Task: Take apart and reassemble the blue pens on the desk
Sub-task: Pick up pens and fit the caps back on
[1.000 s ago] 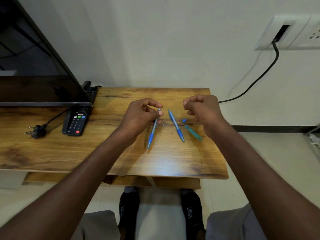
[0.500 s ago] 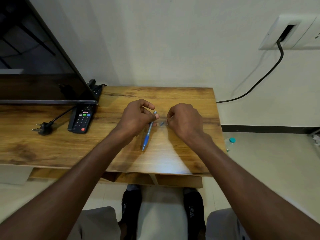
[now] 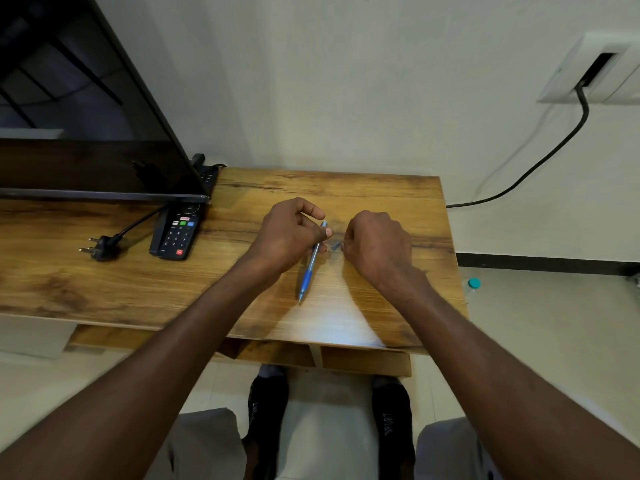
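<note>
My left hand [image 3: 289, 235] pinches the upper end of a blue pen [image 3: 310, 268], which slants down toward me with its tip just above the wooden desk [image 3: 138, 282]. My right hand [image 3: 375, 245] is curled close beside it, fingertips on a small blue-grey pen part [image 3: 335, 245] lying at the desk surface. Whether the fingers grip that part or only touch it, I cannot tell. The second pen and the other loose parts are hidden under my right hand.
A black remote [image 3: 176, 233] and a loose plug [image 3: 100, 249] lie on the desk's left, below a dark screen [image 3: 86, 133]. A black cable [image 3: 540, 157] hangs from a wall socket. A capped bottle [image 3: 472, 284] stands on the floor by the right edge.
My right hand moved left from the desk's right side to the small part beside the pen, covering the second pen. The left hand keeps holding its pen.
</note>
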`<state>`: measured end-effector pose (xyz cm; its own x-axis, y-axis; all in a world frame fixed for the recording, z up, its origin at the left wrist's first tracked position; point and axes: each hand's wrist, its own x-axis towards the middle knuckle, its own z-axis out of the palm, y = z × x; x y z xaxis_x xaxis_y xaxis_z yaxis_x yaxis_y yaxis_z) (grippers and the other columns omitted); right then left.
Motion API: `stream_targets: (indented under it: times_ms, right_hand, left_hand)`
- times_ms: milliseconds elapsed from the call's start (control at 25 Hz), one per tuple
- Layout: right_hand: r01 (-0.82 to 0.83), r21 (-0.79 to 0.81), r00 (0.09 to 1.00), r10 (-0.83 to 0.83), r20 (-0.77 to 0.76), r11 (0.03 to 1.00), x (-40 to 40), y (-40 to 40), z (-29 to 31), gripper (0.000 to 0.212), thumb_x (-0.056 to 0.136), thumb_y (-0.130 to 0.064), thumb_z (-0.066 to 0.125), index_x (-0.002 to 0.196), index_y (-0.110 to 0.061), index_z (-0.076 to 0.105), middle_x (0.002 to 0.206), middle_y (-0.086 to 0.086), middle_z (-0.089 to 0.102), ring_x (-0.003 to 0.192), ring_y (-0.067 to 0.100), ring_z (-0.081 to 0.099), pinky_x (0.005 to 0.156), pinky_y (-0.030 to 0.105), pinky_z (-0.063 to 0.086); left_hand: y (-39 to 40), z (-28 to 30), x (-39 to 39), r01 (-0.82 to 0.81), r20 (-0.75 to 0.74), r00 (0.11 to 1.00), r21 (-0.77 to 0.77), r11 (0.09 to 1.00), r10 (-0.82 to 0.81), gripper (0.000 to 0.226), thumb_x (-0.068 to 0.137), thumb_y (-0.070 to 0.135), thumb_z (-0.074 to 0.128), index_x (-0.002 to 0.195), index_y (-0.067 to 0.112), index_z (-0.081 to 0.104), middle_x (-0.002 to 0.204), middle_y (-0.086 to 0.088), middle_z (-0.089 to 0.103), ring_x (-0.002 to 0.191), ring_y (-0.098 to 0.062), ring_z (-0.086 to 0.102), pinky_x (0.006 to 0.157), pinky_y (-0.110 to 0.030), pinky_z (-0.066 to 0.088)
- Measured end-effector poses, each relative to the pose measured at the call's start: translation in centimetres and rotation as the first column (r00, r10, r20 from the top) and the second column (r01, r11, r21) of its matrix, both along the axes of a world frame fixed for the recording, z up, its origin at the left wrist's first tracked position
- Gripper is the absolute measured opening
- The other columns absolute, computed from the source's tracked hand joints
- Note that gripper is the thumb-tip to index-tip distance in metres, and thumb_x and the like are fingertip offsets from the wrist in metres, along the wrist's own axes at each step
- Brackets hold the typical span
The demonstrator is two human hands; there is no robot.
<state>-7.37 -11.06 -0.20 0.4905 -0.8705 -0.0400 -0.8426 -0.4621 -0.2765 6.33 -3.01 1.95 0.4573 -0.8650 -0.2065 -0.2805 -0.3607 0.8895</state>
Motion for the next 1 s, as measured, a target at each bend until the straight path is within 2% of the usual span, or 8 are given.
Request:
stream_targets:
  times_ms: [200, 320, 400, 480, 560, 760, 880, 1000]
  right_hand:
    - [-0.016, 0.021, 1.000, 0.016, -0.008, 1.000, 0.0, 0.1, 0.2, 0.010, 0.094, -0.020, 0.069, 0.101, -0.016, 0.073, 0.098, 0.006, 0.072, 0.088, 0.029, 0.068, 0.067, 0.035, 0.048]
    - [0.044, 0.130, 0.982, -0.066, 0.175, 0.991, -0.2, -0.4, 0.2, 0.008, 0.094, -0.021, 0.068, 0.094, -0.019, 0.076, 0.090, -0.001, 0.074, 0.085, 0.023, 0.070, 0.070, 0.036, 0.057]
    - [0.077, 0.333, 0.859, -0.232, 0.456, 0.940, -0.5, -1.3, 1.0, 0.009, 0.092, -0.017, 0.069, 0.090, -0.021, 0.077, 0.084, -0.006, 0.076, 0.082, 0.012, 0.072, 0.071, 0.032, 0.059]
    - [0.016, 0.555, 0.666, -0.423, 0.614, 0.832, -1.1, -1.8, 2.2, 0.008, 0.090, -0.012, 0.073, 0.089, -0.016, 0.080, 0.084, -0.005, 0.079, 0.076, 0.003, 0.068, 0.067, 0.025, 0.054]
    - [-0.068, 0.673, 0.569, -0.526, 0.633, 0.737, -1.7, -2.0, 2.9, 0.007, 0.089, -0.011, 0.077, 0.093, -0.013, 0.081, 0.089, -0.001, 0.081, 0.073, 0.006, 0.062, 0.062, 0.023, 0.049]
    - [-0.151, 0.759, 0.476, -0.627, 0.617, 0.633, -2.1, -2.3, 2.9, 0.015, 0.091, -0.006, 0.077, 0.104, -0.013, 0.082, 0.092, 0.001, 0.082, 0.070, 0.007, 0.060, 0.057, 0.022, 0.047]
    - [-0.155, 0.755, 0.475, -0.622, 0.623, 0.638, -2.2, -2.5, 2.9, 0.017, 0.093, -0.002, 0.074, 0.104, -0.012, 0.082, 0.094, 0.001, 0.082, 0.071, 0.007, 0.061, 0.056, 0.021, 0.047]
    - [-0.162, 0.751, 0.506, -0.599, 0.620, 0.640, -2.0, -2.5, 2.5, 0.018, 0.095, -0.001, 0.071, 0.103, -0.014, 0.082, 0.095, 0.002, 0.082, 0.073, 0.008, 0.063, 0.057, 0.021, 0.048]
  left_hand:
    - [0.0, 0.0, -0.1, -0.004, -0.003, 1.000, 0.005, 1.000, 0.004, 0.036, 0.090, 0.010, 0.081, 0.121, 0.010, 0.062, 0.088, -0.011, 0.079, 0.077, -0.019, 0.079, 0.076, -0.038, 0.063]
    - [-0.1, 0.0, -0.2, -0.005, -0.010, 1.000, 0.004, 1.000, 0.005, 0.035, 0.090, 0.010, 0.081, 0.120, 0.011, 0.062, 0.088, -0.012, 0.078, 0.077, -0.018, 0.079, 0.073, -0.036, 0.062]
    - [-0.2, 0.0, -0.3, -0.004, -0.015, 1.000, -0.020, 1.000, 0.003, 0.034, 0.090, 0.011, 0.081, 0.119, 0.011, 0.063, 0.088, -0.012, 0.078, 0.076, -0.018, 0.079, 0.072, -0.035, 0.061]
    - [-0.3, -0.1, -0.4, -0.006, -0.015, 1.000, -0.050, 0.999, 0.005, 0.033, 0.090, 0.011, 0.082, 0.118, 0.012, 0.064, 0.087, -0.011, 0.078, 0.076, -0.020, 0.079, 0.074, -0.038, 0.063]
    - [-0.5, -0.1, -0.6, -0.005, -0.018, 1.000, -0.075, 0.997, 0.004, 0.033, 0.090, 0.012, 0.082, 0.117, 0.013, 0.065, 0.089, -0.011, 0.078, 0.077, -0.020, 0.080, 0.078, -0.041, 0.064]
    - [-0.8, 0.0, -0.8, 0.007, -0.038, 0.999, -0.108, 0.994, -0.011, 0.032, 0.090, 0.010, 0.081, 0.117, 0.012, 0.065, 0.095, -0.014, 0.077, 0.076, -0.021, 0.080, 0.078, -0.037, 0.065]
    - [-0.8, 0.1, -0.9, 0.008, -0.048, 0.999, -0.130, 0.991, -0.014, 0.029, 0.089, 0.008, 0.082, 0.114, 0.008, 0.066, 0.098, -0.019, 0.075, 0.075, -0.023, 0.079, 0.069, -0.028, 0.064]
    - [-0.9, 0.0, -0.8, 0.005, -0.062, 0.998, -0.148, 0.989, -0.014, 0.029, 0.088, 0.006, 0.082, 0.112, 0.007, 0.067, 0.101, -0.022, 0.073, 0.077, -0.026, 0.079, 0.069, -0.027, 0.064]
